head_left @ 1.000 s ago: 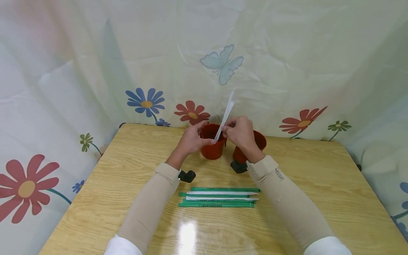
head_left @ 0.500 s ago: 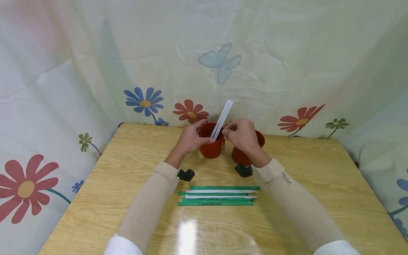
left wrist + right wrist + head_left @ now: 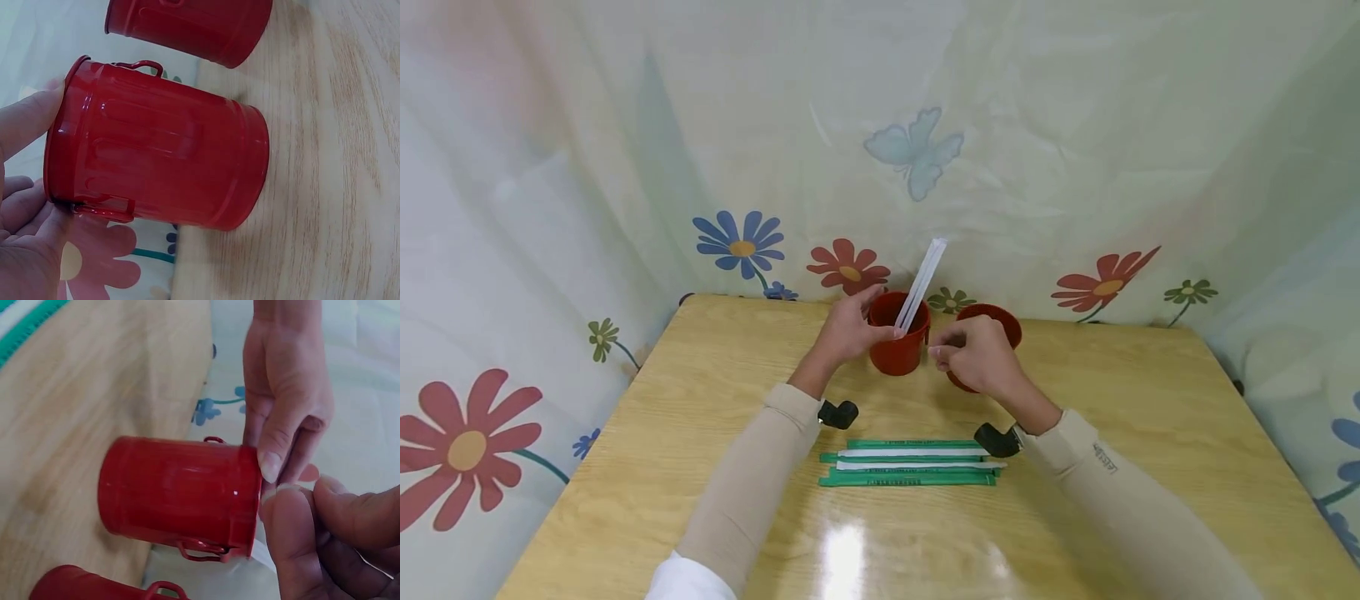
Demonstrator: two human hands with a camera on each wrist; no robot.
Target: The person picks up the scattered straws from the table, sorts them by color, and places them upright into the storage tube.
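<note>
In the head view, my left hand (image 3: pixel 850 327) grips the rim of a small red metal bucket (image 3: pixel 897 358), thumb at the near side and fingers at the far side. The bucket stands upright, its ribbed wall and looped handles plain in the left wrist view. Two white paper-wrapped straws (image 3: pixel 923 279) lean inside it, their upper ends above the rim. To the right of this bucket is my right hand (image 3: pixel 981 354), fingers loosely curled with nothing between them. It partly covers a second red bucket (image 3: pixel 1010 327).
Several straws in green wrappers (image 3: pixel 917 480) and white wrappers (image 3: pixel 917 466) lie side by side on the wooden table (image 3: pixel 715 375), nearer to me than the buckets. A flower-printed cloth (image 3: pixel 1037 167) rises behind the table's far edge.
My right hand has let go of a white straw, which has dropped lower into the bucket beside the other. The hand has then moved down and right. My left hand stays at the rim.
</note>
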